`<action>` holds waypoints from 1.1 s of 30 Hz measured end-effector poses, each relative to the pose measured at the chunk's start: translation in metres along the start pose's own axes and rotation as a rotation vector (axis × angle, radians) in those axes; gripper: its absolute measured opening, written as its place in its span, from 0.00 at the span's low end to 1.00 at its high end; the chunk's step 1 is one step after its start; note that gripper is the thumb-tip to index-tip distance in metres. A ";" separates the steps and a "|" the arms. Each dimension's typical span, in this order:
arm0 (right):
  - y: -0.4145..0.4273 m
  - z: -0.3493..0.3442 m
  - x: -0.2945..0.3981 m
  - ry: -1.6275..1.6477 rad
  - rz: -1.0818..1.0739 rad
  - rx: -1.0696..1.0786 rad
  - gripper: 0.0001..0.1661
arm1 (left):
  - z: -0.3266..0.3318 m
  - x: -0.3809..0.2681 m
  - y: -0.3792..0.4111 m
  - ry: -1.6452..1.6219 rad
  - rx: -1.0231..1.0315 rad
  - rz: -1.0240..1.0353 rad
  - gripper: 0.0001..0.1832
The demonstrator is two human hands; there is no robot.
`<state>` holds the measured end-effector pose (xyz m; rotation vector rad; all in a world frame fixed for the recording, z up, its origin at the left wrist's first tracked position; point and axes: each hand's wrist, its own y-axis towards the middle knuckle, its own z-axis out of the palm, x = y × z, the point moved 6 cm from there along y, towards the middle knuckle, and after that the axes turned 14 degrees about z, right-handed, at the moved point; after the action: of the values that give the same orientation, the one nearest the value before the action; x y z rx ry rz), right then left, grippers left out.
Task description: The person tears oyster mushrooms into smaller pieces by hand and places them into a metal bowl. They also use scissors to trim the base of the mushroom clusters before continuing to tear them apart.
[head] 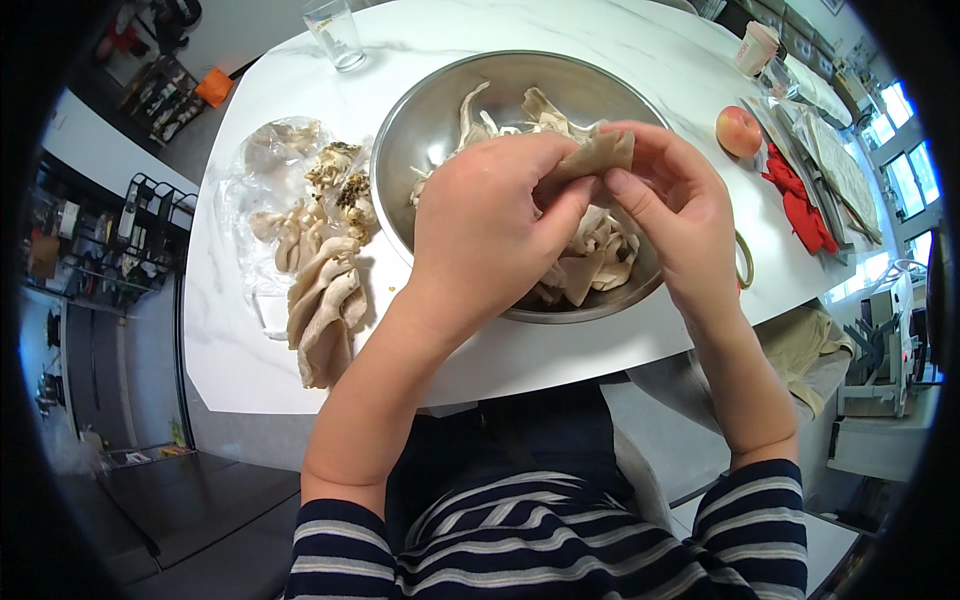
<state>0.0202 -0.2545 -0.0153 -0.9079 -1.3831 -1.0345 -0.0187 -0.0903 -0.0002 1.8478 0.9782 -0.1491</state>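
Above a wide stainless steel bowl [420, 105], my left hand [502, 210] and my right hand [675, 199] pinch one piece of oyster mushroom [600, 155] between thumbs and fingers. Its lower part is hidden behind my left thumb. Torn mushroom strips [592, 259] lie heaped inside the bowl, partly covered by my hands. Left of the bowl rests a clump of whole oyster mushrooms [326, 307], close to my left forearm. Behind that clump are mushroom bases [352, 195] with dark crumbs on them.
A clear plastic bag [244, 217] lies under and beside the mushrooms. An empty drinking glass [335, 37] stands at the table's back left. On the right are an apple [739, 132], a red cloth [799, 199] and a pink cup [757, 49]. The white table [465, 367] has its near edge before me.
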 end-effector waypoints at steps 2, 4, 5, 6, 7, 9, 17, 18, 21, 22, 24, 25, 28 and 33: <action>-0.006 -0.003 0.001 -0.133 -0.060 -0.083 0.14 | 0.002 0.001 -0.001 -0.010 0.007 0.013 0.08; -0.008 -0.004 0.003 -0.202 -0.098 -0.132 0.10 | 0.002 -0.001 0.001 -0.015 0.001 0.044 0.09; -0.007 -0.005 0.005 -0.205 -0.103 -0.138 0.09 | 0.001 -0.002 0.001 -0.015 -0.009 0.066 0.09; -0.008 -0.005 0.006 -0.209 -0.107 -0.144 0.07 | 0.000 -0.003 0.001 -0.016 -0.019 0.087 0.09; -0.007 -0.005 0.005 -0.181 -0.073 -0.123 0.07 | -0.001 -0.004 0.001 -0.021 -0.031 0.104 0.08; -0.006 -0.008 0.002 -0.125 -0.006 -0.081 0.08 | -0.002 -0.004 0.002 -0.029 -0.055 0.136 0.08; 0.008 -0.051 -0.004 0.243 -0.010 -0.226 0.12 | -0.022 0.016 0.002 -0.209 -0.267 -0.125 0.08; 0.011 -0.056 -0.006 0.299 -0.031 -0.245 0.11 | -0.026 0.021 0.000 -0.196 -0.308 -0.123 0.08; 0.014 -0.068 -0.004 0.313 -0.075 -0.283 0.12 | -0.033 0.029 0.001 -0.202 -0.385 -0.088 0.09; 0.014 -0.070 -0.002 0.301 -0.084 -0.300 0.13 | -0.033 0.030 0.002 -0.209 -0.388 -0.083 0.09; 0.015 -0.066 0.001 0.209 -0.043 -0.250 0.15 | -0.030 0.029 0.002 -0.222 -0.364 -0.087 0.10; 0.015 -0.058 0.003 0.130 0.007 -0.184 0.17 | -0.029 0.028 0.002 -0.228 -0.336 -0.098 0.10; 0.011 -0.036 0.012 -0.094 -0.074 -0.187 0.21 | -0.021 0.022 0.001 -0.212 -0.206 -0.096 0.10; 0.001 -0.013 0.019 -0.142 -0.113 0.019 0.21 | -0.009 0.009 0.004 -0.217 0.035 -0.108 0.12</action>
<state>0.0244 -0.2674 0.0037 -0.9123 -1.5755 -1.0566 -0.0127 -0.0784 0.0030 1.7683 0.9274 -0.4256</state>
